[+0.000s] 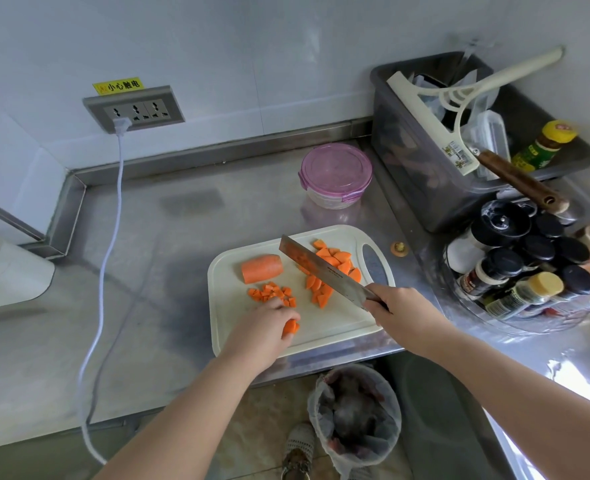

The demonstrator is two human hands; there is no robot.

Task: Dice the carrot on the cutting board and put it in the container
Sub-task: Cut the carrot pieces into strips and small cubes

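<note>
On the floor nearest the viewer, one lined waste bin [354, 410] stands below the tabletop [148, 271] edge. One white cutting board [328, 323] lies at the near edge of the tabletop, its handle cut-out to the far right. The left hand [265, 327] rests over the near left part of the board, fingers curled round one carrot piece [290, 327], which shows at the fingertips. The right hand [400, 303] is closed round the handle of one knife [321, 268] at the board's right side; the blade slants far-left across the board, and contact with the board cannot be determined. Just beyond the left hand lies one heap of small diced carrot [274, 294], touching the fingers; the pieces overlap and cannot be counted exactly. Farther left of the blade lies one uncut carrot stub [261, 268], on its side. Behind the blade, on the board's right half, lies one heap of larger carrot chunks [335, 265], partly hidden. Beyond the board, apart from it, stands one round container [335, 174] with a purple lid in place. To the right stand one grey tub [411, 161] and one group of spice jars [528, 258]. On the far wall, one socket strip [133, 109] carries one plugged cable [103, 271].
</note>
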